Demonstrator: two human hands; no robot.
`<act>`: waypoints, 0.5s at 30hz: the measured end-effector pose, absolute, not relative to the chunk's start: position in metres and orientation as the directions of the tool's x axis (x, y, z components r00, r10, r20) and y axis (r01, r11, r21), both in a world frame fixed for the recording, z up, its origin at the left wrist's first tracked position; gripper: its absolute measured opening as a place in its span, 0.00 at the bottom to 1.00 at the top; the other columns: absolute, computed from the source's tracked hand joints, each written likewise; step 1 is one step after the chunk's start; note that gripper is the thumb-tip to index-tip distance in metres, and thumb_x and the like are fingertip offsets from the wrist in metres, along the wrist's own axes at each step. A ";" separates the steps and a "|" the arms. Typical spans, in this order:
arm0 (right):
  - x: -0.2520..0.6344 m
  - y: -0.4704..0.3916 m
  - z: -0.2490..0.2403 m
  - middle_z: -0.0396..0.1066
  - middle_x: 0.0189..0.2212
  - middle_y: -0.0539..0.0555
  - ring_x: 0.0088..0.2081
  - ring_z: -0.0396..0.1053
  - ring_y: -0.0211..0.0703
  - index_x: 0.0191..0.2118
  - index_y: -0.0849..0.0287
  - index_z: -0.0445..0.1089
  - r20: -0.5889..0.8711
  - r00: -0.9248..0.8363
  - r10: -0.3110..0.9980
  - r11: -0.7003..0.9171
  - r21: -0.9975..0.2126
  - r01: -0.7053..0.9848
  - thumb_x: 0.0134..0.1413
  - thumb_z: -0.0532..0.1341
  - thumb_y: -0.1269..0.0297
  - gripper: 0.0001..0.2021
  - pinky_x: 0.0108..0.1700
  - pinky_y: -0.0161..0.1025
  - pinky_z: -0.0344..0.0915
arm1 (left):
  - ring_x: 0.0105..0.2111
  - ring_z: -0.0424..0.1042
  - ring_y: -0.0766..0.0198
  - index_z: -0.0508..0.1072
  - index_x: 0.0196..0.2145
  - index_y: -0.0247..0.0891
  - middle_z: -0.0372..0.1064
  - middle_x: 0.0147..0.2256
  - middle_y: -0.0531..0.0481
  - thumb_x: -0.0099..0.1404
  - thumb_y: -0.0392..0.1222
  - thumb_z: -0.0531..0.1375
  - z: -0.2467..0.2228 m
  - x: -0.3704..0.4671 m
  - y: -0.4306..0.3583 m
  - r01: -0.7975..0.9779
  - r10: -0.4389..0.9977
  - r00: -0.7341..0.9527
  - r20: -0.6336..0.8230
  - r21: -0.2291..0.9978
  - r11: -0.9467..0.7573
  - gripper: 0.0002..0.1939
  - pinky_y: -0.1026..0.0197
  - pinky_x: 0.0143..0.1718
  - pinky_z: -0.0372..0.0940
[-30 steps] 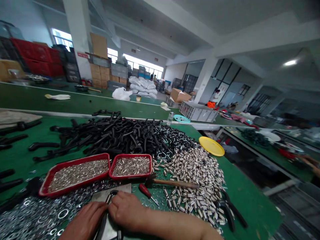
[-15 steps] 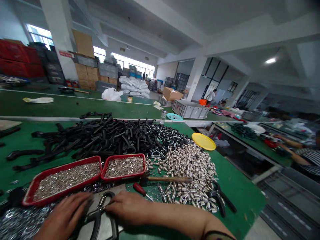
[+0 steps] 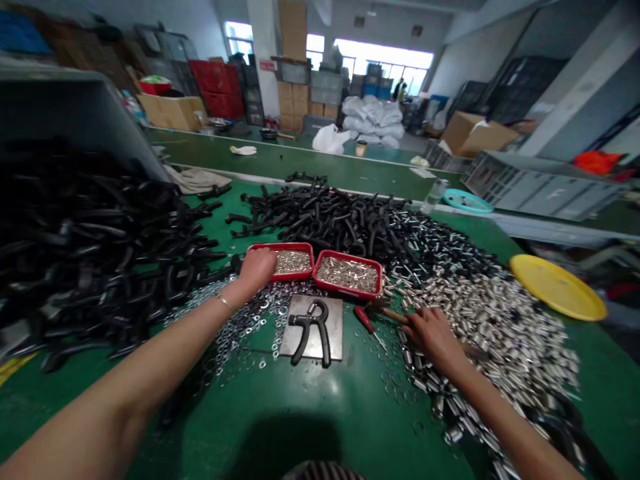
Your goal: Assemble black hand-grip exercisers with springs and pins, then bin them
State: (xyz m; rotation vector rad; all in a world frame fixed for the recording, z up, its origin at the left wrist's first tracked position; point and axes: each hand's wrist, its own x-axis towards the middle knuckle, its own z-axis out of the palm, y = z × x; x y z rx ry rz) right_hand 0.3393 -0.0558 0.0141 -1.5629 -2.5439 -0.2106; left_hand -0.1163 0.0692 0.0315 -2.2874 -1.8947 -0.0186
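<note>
At the left red tray (image 3: 311, 272), which holds small metal pins, my left hand (image 3: 257, 265) dips over the near left rim with its fingers curled together. Its fingertips are hidden among the contents. My right hand (image 3: 434, 331) is wrapped round the wooden handle of a hammer (image 3: 397, 315), beside the pile of metal springs (image 3: 500, 333). Between my hands, a black plastic spring clamp (image 3: 309, 331) lies on a flat metal plate (image 3: 331, 343), a spring at its upper end. A red-handled screwdriver (image 3: 365, 320) lies to the plate's right.
Another red tray (image 3: 349, 273) of pins adjoins the first. Black clamp parts (image 3: 340, 217) are heaped behind, with more spilling from a grey bin (image 3: 65, 100) at left. Washers (image 3: 240, 320) are scattered left of the plate. A yellow lid (image 3: 557, 287) lies at right.
My hands have left the black spring clamp, which now lies on the plate. My left hand has moved to the left tray, my right to the hammer. The view has turned left.
</note>
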 end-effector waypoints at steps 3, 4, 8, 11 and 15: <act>0.335 -0.043 0.025 0.69 0.33 0.60 0.36 0.64 0.51 0.35 0.59 0.73 0.207 -0.534 0.820 0.541 0.022 0.840 0.67 0.54 0.58 0.14 0.39 0.45 0.63 | 0.45 0.74 0.50 0.78 0.41 0.28 0.75 0.42 0.33 0.67 0.32 0.52 0.024 -0.120 0.075 0.981 0.982 0.154 0.110 -0.140 -0.138 0.14 0.52 0.50 0.63; 0.333 -0.044 0.030 0.69 0.35 0.61 0.37 0.66 0.52 0.37 0.59 0.72 0.233 -0.535 0.812 0.553 -0.014 0.833 0.67 0.53 0.57 0.15 0.40 0.46 0.64 | 0.45 0.74 0.49 0.78 0.41 0.28 0.76 0.42 0.33 0.66 0.32 0.52 0.021 -0.121 0.078 0.982 0.984 0.145 0.106 -0.140 -0.130 0.14 0.52 0.50 0.63; 0.309 -0.072 0.046 0.72 0.35 0.59 0.33 0.71 0.48 0.45 0.57 0.68 0.147 -0.448 0.882 0.471 -0.320 0.822 0.68 0.50 0.54 0.15 0.34 0.42 0.69 | 0.43 0.75 0.47 0.78 0.39 0.24 0.76 0.40 0.30 0.65 0.28 0.51 0.017 -0.118 0.083 0.987 0.988 0.111 0.111 -0.127 -0.097 0.15 0.50 0.47 0.63; 0.277 -0.098 0.054 0.76 0.33 0.55 0.28 0.75 0.45 0.51 0.55 0.65 -0.072 -0.478 0.875 0.381 -0.506 0.774 0.70 0.49 0.55 0.15 0.31 0.40 0.71 | 0.43 0.75 0.47 0.76 0.40 0.22 0.75 0.40 0.28 0.66 0.28 0.49 0.017 -0.112 0.081 0.991 0.986 0.093 0.136 -0.105 -0.079 0.16 0.50 0.46 0.63; 0.236 -0.103 0.057 0.72 0.56 0.61 0.48 0.76 0.51 0.65 0.53 0.57 0.057 -0.521 0.852 0.455 -0.574 0.681 0.70 0.50 0.58 0.22 0.48 0.47 0.73 | 0.45 0.73 0.47 0.73 0.44 0.21 0.73 0.43 0.26 0.68 0.27 0.47 0.018 -0.111 0.074 0.995 0.980 0.075 0.185 -0.074 -0.062 0.16 0.50 0.47 0.62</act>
